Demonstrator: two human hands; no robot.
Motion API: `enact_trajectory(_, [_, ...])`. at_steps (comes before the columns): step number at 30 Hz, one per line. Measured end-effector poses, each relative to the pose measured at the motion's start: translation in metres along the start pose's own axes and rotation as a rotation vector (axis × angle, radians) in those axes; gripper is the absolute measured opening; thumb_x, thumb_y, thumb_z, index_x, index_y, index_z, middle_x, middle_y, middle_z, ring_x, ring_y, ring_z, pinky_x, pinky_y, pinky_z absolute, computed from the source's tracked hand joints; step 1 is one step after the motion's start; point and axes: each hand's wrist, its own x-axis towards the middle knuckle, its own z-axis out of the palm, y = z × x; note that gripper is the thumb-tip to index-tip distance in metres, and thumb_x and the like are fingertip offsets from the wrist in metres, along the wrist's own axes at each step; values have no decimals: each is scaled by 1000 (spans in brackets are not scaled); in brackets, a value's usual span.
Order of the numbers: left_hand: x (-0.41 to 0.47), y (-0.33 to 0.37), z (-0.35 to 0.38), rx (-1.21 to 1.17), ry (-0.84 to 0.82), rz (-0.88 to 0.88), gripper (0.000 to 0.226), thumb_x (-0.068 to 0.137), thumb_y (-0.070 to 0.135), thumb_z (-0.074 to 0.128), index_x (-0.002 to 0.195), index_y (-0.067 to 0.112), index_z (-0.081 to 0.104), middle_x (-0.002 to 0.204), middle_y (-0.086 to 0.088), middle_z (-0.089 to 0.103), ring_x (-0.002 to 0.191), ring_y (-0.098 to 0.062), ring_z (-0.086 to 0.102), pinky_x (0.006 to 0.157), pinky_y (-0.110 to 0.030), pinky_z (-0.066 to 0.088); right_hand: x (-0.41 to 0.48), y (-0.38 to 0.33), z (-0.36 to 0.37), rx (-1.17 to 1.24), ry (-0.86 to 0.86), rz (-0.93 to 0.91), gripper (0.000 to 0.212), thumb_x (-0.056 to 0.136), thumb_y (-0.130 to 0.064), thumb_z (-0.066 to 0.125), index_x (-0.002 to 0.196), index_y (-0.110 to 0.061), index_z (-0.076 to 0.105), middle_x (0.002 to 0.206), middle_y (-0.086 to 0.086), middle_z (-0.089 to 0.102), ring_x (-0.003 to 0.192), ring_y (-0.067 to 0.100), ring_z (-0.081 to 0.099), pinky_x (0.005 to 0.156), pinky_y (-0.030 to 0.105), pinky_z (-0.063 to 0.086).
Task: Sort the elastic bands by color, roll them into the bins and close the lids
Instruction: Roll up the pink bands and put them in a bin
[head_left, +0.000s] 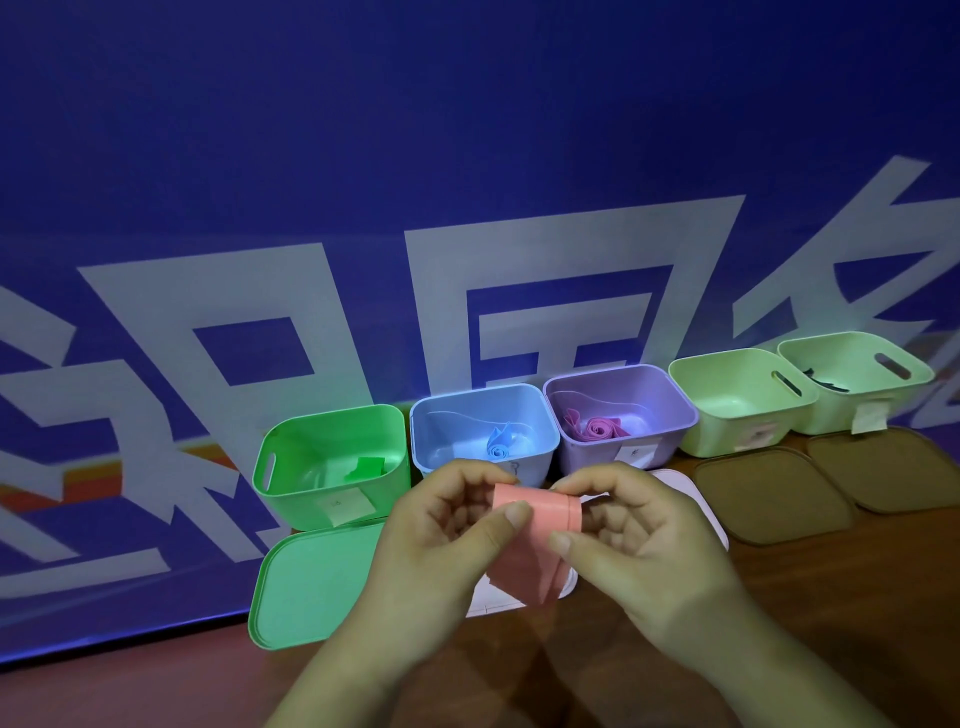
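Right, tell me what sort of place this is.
Probably a staged sorting station, not a home: a wooden table set against a blue banner with huge white characters, and a row of labelled open bins.

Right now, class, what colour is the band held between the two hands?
Salmon pink; the band shows best in the head view.

I seem to be at a staged sorting station. My brown wooden worktop (779, 623) stands against a blue printed banner (467, 104) with huge white characters, and along it runs a row of coloured plastic bins (434, 457) with paper labels (345, 506).
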Motion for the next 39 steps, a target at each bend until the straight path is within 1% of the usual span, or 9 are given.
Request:
enact_trajectory(4, [0, -3, -1, -5, 8, -5, 25, 73, 24, 78, 97, 21, 70, 83, -3, 68, 77, -15, 62, 70, -24, 52, 0, -2, 0, 28, -15, -4, 32, 71, -6, 78, 93, -28, 71, 85, 13, 73, 72, 16, 68, 68, 27, 56])
enact_trajectory(7, [0, -4, -4, -12, -24, 3, 32, 70, 28, 76, 101, 24, 68, 93, -16, 65, 84, -22, 60, 74, -35, 51, 1, -4, 0, 49, -11, 14, 35, 76, 4, 78, 91, -26, 71, 76, 8, 72, 66, 14, 66, 62, 22, 52])
enact_trajectory(11, [0, -2, -6, 29, -68, 35, 33, 74, 8, 70, 100, 27, 66, 92, -7, 67, 83, -25, 60, 72, -43, 50, 3, -5, 0, 38, 5, 32, 28, 67, -14, 77, 91, -27, 71, 67, 3, 68, 62, 12, 62, 59, 21, 48])
enact_trajectory(16, [2, -3, -5, 37, -66, 59, 38, 74, -3, 66, 97, 28, 68, 92, -8, 66, 82, -26, 60, 74, -50, 49, 5, -3, -1, 15, 35, 9, 26, 67, -18, 75, 90, -28, 72, 81, 1, 73, 71, 12, 67, 67, 20, 52])
enact_trajectory(23, [3, -3, -5, -12, -69, 59, 33, 67, 16, 74, 98, 24, 69, 90, -5, 66, 83, -21, 58, 72, -39, 46, 6, -3, -2, 20, 21, 21, 21, 69, -22, 74, 90, -26, 72, 83, 5, 73, 74, 14, 68, 67, 22, 53])
enact_trajectory(29, [4, -4, -4, -50, -80, 59, 30, 66, 15, 74, 94, 23, 67, 86, -6, 62, 79, -21, 55, 69, -32, 46, 7, -2, -1, 34, -9, 24, 22, 70, -20, 72, 91, -28, 71, 82, 1, 72, 76, 12, 67, 70, 23, 54])
enact_trajectory(32, [4, -4, -4, -61, -94, 43, 29, 67, 15, 74, 94, 20, 65, 84, -6, 63, 75, -21, 56, 65, -30, 47, 6, -1, -1, 66, -22, 32, 26, 69, -14, 73, 92, -26, 70, 76, 2, 71, 69, 13, 65, 64, 22, 51])
enact_trajectory(36, [4, -4, -3, -72, -77, 14, 28, 67, 18, 74, 93, 17, 63, 80, -4, 61, 72, -18, 55, 61, -26, 47, 3, 0, 0, 36, -64, -6, 34, 69, -9, 74, 95, -30, 68, 90, 8, 73, 79, 20, 68, 70, 27, 55])
enact_trajectory(39, [5, -5, -4, -46, -68, 0, 28, 68, 22, 74, 93, 17, 63, 81, -4, 61, 74, -17, 54, 62, -26, 45, 3, 1, 0, 4, -58, -19, 35, 70, -9, 74, 95, -32, 67, 89, 11, 73, 78, 20, 67, 69, 29, 54])
